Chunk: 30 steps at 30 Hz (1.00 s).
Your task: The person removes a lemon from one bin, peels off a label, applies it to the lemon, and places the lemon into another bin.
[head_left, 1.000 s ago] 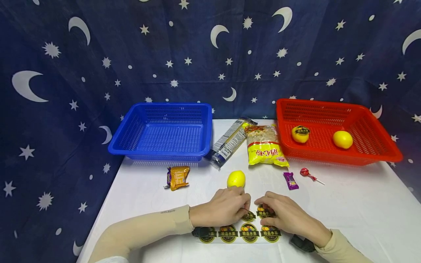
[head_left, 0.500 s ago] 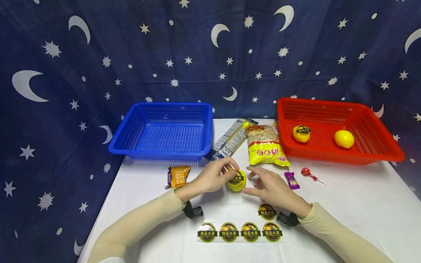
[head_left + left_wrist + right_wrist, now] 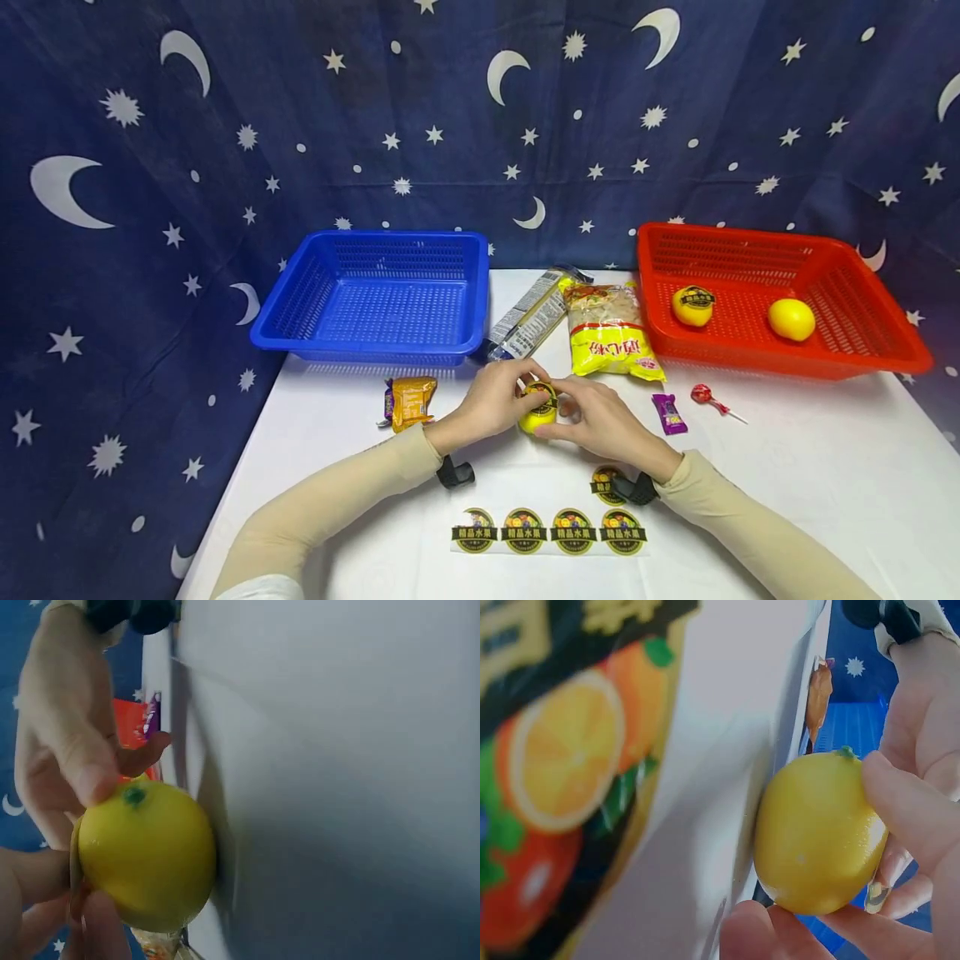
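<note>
Both hands, left hand (image 3: 491,404) and right hand (image 3: 600,425), pinch the lemon (image 3: 538,410); its sticker (image 3: 542,393) (half-pressed, I'd guess) could wrinkle if the fruit rolls.

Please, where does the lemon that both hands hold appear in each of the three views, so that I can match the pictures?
Head: the lemon sits low in the centre, on the white table, between the left hand and the right hand.
Left wrist: lower left, against the table.
Right wrist: right of centre, at the table's edge.
Shared landmark: the lemon's green stem end, seen in both wrist views.
</note>
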### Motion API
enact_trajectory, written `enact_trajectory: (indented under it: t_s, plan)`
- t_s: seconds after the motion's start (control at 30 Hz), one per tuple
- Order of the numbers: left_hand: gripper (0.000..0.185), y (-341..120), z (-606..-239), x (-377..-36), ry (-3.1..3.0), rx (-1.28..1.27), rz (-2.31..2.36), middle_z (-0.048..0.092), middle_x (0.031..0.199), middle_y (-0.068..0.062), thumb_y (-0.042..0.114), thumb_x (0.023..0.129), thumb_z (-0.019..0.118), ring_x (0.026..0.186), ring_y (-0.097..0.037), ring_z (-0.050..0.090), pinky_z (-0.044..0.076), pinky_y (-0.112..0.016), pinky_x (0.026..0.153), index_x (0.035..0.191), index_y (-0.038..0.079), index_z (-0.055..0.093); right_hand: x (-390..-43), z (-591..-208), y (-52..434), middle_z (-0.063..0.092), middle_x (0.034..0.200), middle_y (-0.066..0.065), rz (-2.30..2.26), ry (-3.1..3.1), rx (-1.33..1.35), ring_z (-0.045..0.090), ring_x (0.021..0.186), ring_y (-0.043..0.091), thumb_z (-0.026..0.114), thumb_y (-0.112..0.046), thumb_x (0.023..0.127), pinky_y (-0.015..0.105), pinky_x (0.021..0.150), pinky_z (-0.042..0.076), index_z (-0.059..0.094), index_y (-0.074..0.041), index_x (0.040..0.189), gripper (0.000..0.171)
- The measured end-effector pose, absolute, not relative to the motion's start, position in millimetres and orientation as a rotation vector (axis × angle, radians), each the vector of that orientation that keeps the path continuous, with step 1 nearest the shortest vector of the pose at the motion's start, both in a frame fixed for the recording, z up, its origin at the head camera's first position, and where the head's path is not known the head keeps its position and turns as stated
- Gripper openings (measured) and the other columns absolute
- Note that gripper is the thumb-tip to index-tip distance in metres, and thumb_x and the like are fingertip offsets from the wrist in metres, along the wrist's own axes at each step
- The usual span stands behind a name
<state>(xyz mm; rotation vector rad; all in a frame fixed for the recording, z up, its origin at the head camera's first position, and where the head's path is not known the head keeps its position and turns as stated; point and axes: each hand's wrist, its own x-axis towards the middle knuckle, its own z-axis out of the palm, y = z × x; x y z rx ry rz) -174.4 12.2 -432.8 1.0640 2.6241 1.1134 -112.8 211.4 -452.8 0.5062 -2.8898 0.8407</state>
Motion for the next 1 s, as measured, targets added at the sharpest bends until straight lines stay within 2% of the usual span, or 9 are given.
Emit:
enact_trajectory:
  t_s: [0.1, 0.2, 0.33, 0.43, 0.53, 0.63, 0.73, 1.0]
  plan:
    - [0.021, 12.9, -433.8, -170.7, 2.73, 1.05, 1.039, 0.074, 0.1, 0.002, 0.031, 0.093, 0.076, 0.074, -0.004, 0.061, 0.044, -0.021, 0.069, 0.111, 0.021, 0.075, -112.0, -453.2, 212.2, 0.067, 0.088, -0.005, 0.861, -2.91, 0.483, 0.056, 0.077, 0.008, 0.085, -0.054, 0.078, 0.025, 0.069, 0.042, 0.064, -0.015, 0.139, 0.075]
    - [0.019, 12.9, -434.2, -168.4, 2.81, 1.024, 0.999, 0.068, 0.096, 0.003, 0.034, 0.092, 0.077, 0.075, -0.006, 0.059, 0.042, -0.021, 0.064, 0.108, 0.022, 0.076, -110.1, -452.5, 213.3, 0.073, 0.102, -0.003, 0.885, -2.902, 0.457, 0.061, 0.081, 0.008, 0.085, -0.051, 0.079, 0.03, 0.076, 0.047, 0.063, -0.016, 0.14, 0.074]
    - [0.014, 13.3, -435.4, -167.4, 2.871, 1.075, 0.97, 0.068, 0.087, 0.005, 0.033, 0.092, 0.077, 0.071, -0.006, 0.057, 0.04, -0.021, 0.061, 0.098, 0.021, 0.081, -109.5, -449.6, 213.6, 0.076, 0.12, 0.001, 0.966, -2.808, 0.45, 0.072, 0.084, 0.008, 0.083, -0.039, 0.085, 0.045, 0.087, 0.051, 0.069, -0.018, 0.134, 0.055]
    - [0.015, 12.3, -436.2, -166.7, 2.882, 1.159, 0.965, 0.074, 0.087, 0.006, 0.033, 0.092, 0.077, 0.073, -0.004, 0.063, 0.045, -0.022, 0.063, 0.096, 0.02, 0.084, -110.7, -448.9, 213.3, 0.077, 0.119, 0.002, 0.986, -2.737, 0.481, 0.076, 0.084, 0.009, 0.08, -0.03, 0.089, 0.046, 0.088, 0.054, 0.075, -0.017, 0.126, 0.039]
    - [0.015, 8.0, -436.1, -166.6, 2.825, 1.208, 1.012, 0.079, 0.092, 0.004, 0.03, 0.093, 0.076, 0.082, -0.007, 0.072, 0.054, -0.025, 0.072, 0.099, 0.018, 0.084, -111.6, -450.1, 213.3, 0.078, 0.116, 0.003, 0.959, -2.709, 0.5, 0.077, 0.09, 0.015, 0.079, -0.025, 0.09, 0.044, 0.087, 0.057, 0.078, -0.013, 0.12, 0.032]
    - [0.015, 0.5, -437.4, -167.7, 2.734, 1.165, 1.088, 0.081, 0.102, 0.002, 0.025, 0.093, 0.076, 0.095, -0.011, 0.076, 0.059, -0.027, 0.083, 0.102, 0.016, 0.083, -111.6, -451.5, 213.3, 0.079, 0.115, 0.004, 0.942, -2.711, 0.495, 0.076, 0.104, 0.023, 0.079, -0.023, 0.091, 0.047, 0.093, 0.056, 0.078, -0.011, 0.118, 0.029]
    - [0.017, -6.7, -440.5, -168.4, 2.677, 1.109, 1.141, 0.08, 0.108, -0.001, 0.021, 0.091, 0.079, 0.102, -0.016, 0.077, 0.06, -0.03, 0.088, 0.104, 0.012, 0.082, -111.2, -452.7, 213.3, 0.079, 0.114, 0.006, 0.928, -2.718, 0.497, 0.073, 0.113, 0.029, 0.078, -0.021, 0.091, 0.051, 0.098, 0.054, 0.078, -0.009, 0.117, 0.029]
    - [0.018, -12.5, -445.8, -167.7, 2.67, 1.128, 1.185, 0.079, 0.11, -0.003, 0.02, 0.089, 0.08, 0.102, -0.018, 0.077, 0.06, -0.033, 0.091, 0.104, 0.01, 0.082, -111.4, -452.7, 212.9, 0.076, 0.121, 0.01, 0.981, -2.742, 0.555, 0.072, 0.114, 0.03, 0.074, -0.021, 0.094, 0.051, 0.098, 0.055, 0.075, -0.004, 0.121, 0.032]
